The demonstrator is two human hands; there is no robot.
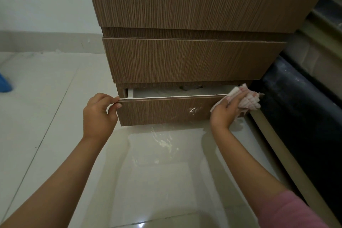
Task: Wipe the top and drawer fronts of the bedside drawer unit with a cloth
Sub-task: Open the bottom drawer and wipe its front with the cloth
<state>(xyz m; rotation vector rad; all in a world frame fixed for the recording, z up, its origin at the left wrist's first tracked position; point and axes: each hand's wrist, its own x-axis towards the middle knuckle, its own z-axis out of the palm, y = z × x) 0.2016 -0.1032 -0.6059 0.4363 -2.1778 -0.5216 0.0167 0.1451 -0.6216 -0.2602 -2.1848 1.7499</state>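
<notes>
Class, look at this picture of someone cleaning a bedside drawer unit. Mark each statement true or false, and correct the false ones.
1. The bottom drawer is pulled partly open. True.
2. The left hand holds the cloth. False: it pinches the drawer front's top left corner; the right hand holds the cloth.
3. White smears mark the bottom drawer's front. True.
4. The cloth is at the drawer front's left end. False: it is at the right end.
5. The middle drawer is pulled out further than the bottom one. False: the bottom one sticks out further.

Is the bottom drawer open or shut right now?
Partly open: the bottom drawer front stands out from the unit, a gap showing its white inside, left hand gripping its top edge.
</notes>
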